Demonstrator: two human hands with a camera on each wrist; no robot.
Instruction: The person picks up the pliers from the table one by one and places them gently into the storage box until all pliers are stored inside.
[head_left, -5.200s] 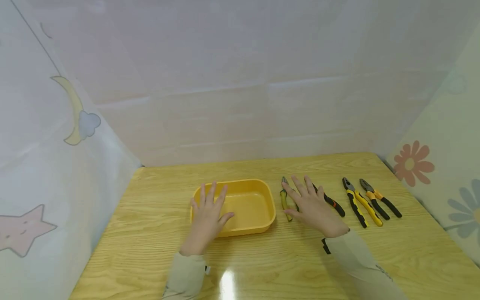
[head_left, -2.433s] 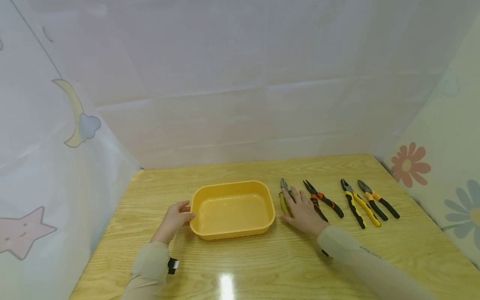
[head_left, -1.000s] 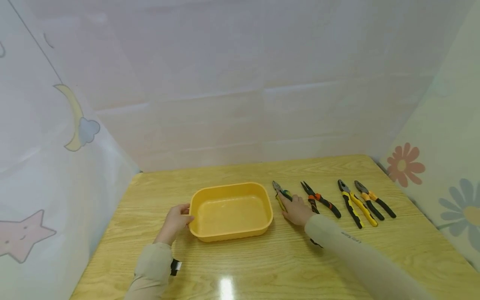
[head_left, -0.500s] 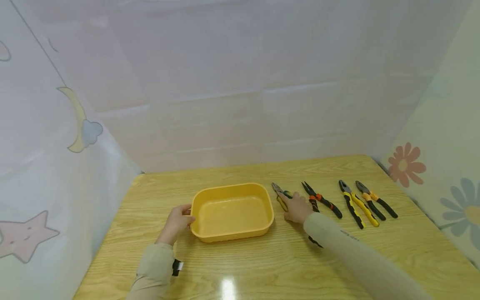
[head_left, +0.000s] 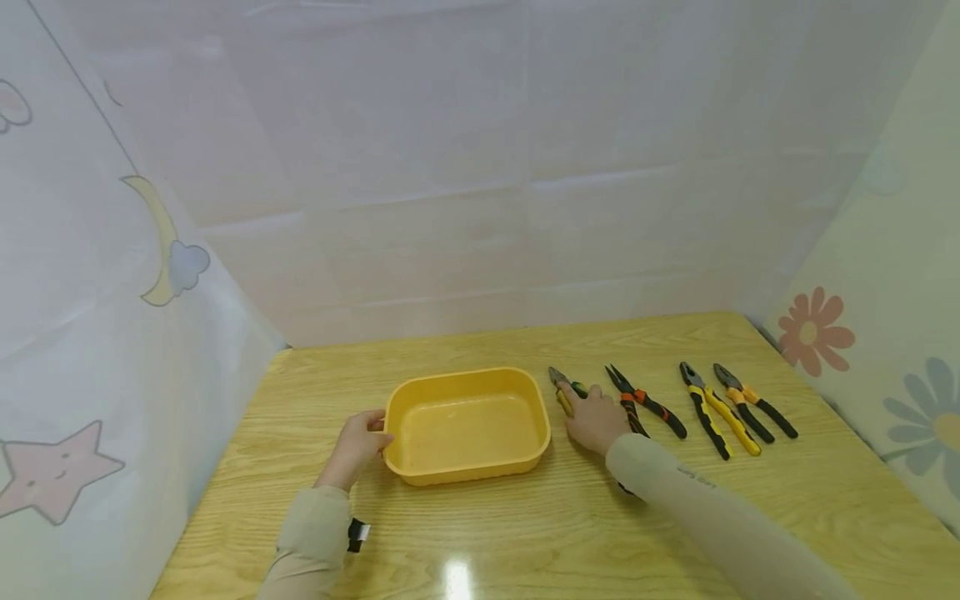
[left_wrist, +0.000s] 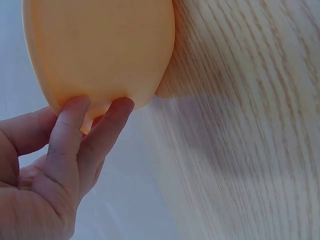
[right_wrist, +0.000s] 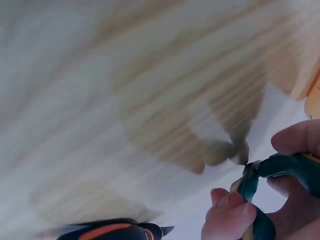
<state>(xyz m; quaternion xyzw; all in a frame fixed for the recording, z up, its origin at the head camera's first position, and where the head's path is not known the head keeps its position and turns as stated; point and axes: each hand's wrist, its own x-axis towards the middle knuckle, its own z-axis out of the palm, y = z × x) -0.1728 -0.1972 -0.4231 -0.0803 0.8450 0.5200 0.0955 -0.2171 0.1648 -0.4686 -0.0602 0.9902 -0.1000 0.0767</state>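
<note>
My left hand (head_left: 356, 450) pinches the left end of a yellow plastic basin (head_left: 468, 472); in the left wrist view fingertips press on the basin's wall (left_wrist: 110, 45). Right of the basin, my right hand (head_left: 597, 421) holds a pair of pliers with green and yellow handles (head_left: 564, 403). The pliers' metal nose (head_left: 556, 375) points away from me, and the hand hides the handle ends. The right wrist view shows fingers and thumb around the green handles (right_wrist: 295, 167).
Right of that hand lie needle-nose pliers (head_left: 660, 412) with black and orange handles. Farther right are yellow-and-black pliers (head_left: 724, 421) and orange-and-black pliers (head_left: 772, 410). The wooden table (head_left: 315, 375) meets a pale cloth wall (head_left: 420, 250) at the back.
From above the basin, my left hand has moved to its left end and gripped it. My right hand, earlier spread over the green-yellow pliers, has closed on them, and they have turned slightly.
</note>
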